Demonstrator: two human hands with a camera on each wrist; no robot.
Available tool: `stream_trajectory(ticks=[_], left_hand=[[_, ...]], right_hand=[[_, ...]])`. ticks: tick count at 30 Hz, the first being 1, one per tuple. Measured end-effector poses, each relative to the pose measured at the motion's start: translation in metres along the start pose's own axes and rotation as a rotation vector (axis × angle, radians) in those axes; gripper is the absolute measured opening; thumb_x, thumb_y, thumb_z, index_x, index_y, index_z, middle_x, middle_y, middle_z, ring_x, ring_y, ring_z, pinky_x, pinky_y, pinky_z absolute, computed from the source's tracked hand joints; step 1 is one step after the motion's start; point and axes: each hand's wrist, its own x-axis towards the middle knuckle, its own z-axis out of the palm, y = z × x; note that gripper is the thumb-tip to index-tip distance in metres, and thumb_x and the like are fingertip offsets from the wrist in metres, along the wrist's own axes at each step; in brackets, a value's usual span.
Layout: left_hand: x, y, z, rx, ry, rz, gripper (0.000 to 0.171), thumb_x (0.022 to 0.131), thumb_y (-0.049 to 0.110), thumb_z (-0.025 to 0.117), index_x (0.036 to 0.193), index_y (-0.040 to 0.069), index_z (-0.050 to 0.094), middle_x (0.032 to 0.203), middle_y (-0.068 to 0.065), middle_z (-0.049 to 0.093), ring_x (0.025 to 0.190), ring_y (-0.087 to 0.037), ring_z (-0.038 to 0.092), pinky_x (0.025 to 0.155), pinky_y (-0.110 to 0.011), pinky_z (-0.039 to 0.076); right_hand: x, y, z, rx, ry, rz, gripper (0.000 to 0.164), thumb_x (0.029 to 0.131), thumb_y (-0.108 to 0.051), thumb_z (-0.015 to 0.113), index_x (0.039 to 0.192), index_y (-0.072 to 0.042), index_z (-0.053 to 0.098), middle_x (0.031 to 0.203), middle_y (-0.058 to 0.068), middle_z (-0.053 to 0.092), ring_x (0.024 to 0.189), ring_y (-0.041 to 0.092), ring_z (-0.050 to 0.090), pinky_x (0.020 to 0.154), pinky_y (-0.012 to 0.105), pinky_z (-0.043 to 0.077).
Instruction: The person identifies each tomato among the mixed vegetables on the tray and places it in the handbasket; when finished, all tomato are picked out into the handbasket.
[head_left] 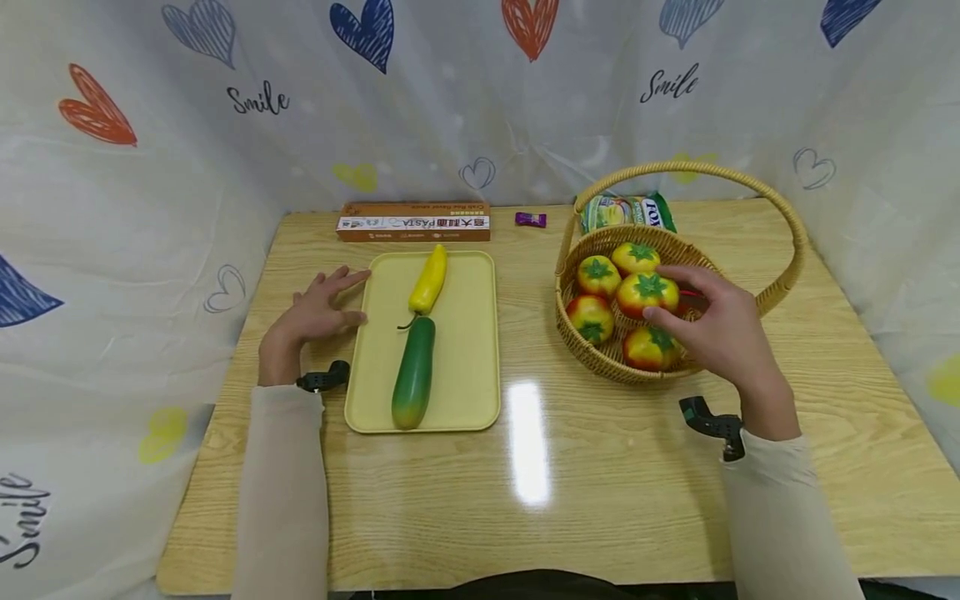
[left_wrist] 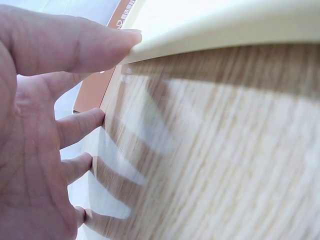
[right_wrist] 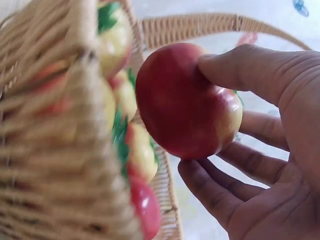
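My right hand [head_left: 712, 321] pinches a red-and-yellow tomato [head_left: 647, 293] with a green leafy top, between thumb and fingers. In the right wrist view this tomato [right_wrist: 185, 102] hangs above the opening of the wicker basket [head_left: 600, 364], apart from its rim. Several similar tomatoes [head_left: 591, 319] lie inside the basket. At the left, my left hand [head_left: 318, 310] has its fingers spread and touches the edge of a pale yellow tray [head_left: 468, 350]; its thumb [left_wrist: 100, 47] meets the tray rim. On the tray lie a yellow pepper [head_left: 429, 279] and a green cucumber-like vegetable [head_left: 414, 379].
Behind the tray lies a pasta box [head_left: 414, 223], with a small purple wrapped candy [head_left: 531, 220] to its right. A green packet [head_left: 628, 212] is behind the basket, whose tall handle [head_left: 690, 167] arches over it. A patterned curtain [head_left: 435, 142] hangs at the back.
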Motion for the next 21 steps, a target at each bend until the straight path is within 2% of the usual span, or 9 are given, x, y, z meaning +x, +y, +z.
stream_trajectory(ticks=[3, 5, 9, 11, 21], left_hand=[[-0.0001, 0.0003, -0.0004, 0.006, 0.001, -0.001, 0.076, 0.096, 0.025, 0.067, 0.161, 0.024, 0.027, 0.169, -0.018, 0.003, 0.15, -0.053, -0.011, 0.103, -0.083, -0.013], [-0.0006, 0.0011, -0.0003, 0.006, 0.002, -0.002, 0.076, 0.096, 0.026, 0.067, 0.161, 0.024, 0.027, 0.169, -0.018, 0.004, 0.15, -0.053, -0.011, 0.104, -0.083, -0.013], [-0.0011, 0.0025, 0.0006, 0.006, 0.001, 0.002, 0.076, 0.096, 0.027, 0.067, 0.161, 0.024, 0.027, 0.169, -0.018, 0.004, 0.151, -0.053, -0.01, 0.104, -0.083, -0.012], [-0.0003, 0.0023, 0.0009, 0.006, -0.001, 0.005, 0.076, 0.096, 0.028, 0.067, 0.161, 0.024, 0.027, 0.169, -0.018, 0.004, 0.151, -0.053, -0.011, 0.104, -0.083, -0.012], [0.0014, 0.0006, 0.001, 0.016, 0.0, 0.005, 0.077, 0.096, 0.029, 0.067, 0.161, 0.025, 0.027, 0.169, -0.019, 0.005, 0.15, -0.054, -0.009, 0.104, -0.084, -0.011]], right_hand=[[0.0007, 0.0046, 0.0, -0.031, -0.002, 0.01, 0.052, 0.085, -0.028, 0.082, 0.133, -0.014, 0.065, 0.131, 0.007, 0.064, 0.109, 0.03, 0.068, 0.083, 0.003, 0.045], [0.0014, 0.0057, 0.0011, -0.059, -0.005, 0.024, 0.052, 0.085, -0.029, 0.082, 0.132, -0.013, 0.065, 0.131, 0.009, 0.064, 0.109, 0.032, 0.067, 0.084, 0.011, 0.047], [0.0016, 0.0063, 0.0034, -0.105, -0.015, 0.056, 0.053, 0.085, -0.028, 0.082, 0.132, -0.01, 0.064, 0.128, 0.014, 0.066, 0.109, 0.036, 0.066, 0.09, 0.04, 0.05], [0.0014, 0.0069, 0.0037, -0.11, -0.021, 0.067, 0.054, 0.085, -0.028, 0.082, 0.132, -0.009, 0.064, 0.126, 0.016, 0.067, 0.109, 0.038, 0.066, 0.091, 0.051, 0.049], [0.002, 0.0014, 0.0045, -0.112, -0.024, 0.048, 0.047, 0.088, -0.031, 0.079, 0.128, -0.01, 0.067, 0.127, 0.014, 0.067, 0.108, 0.037, 0.065, 0.089, 0.054, 0.048]])
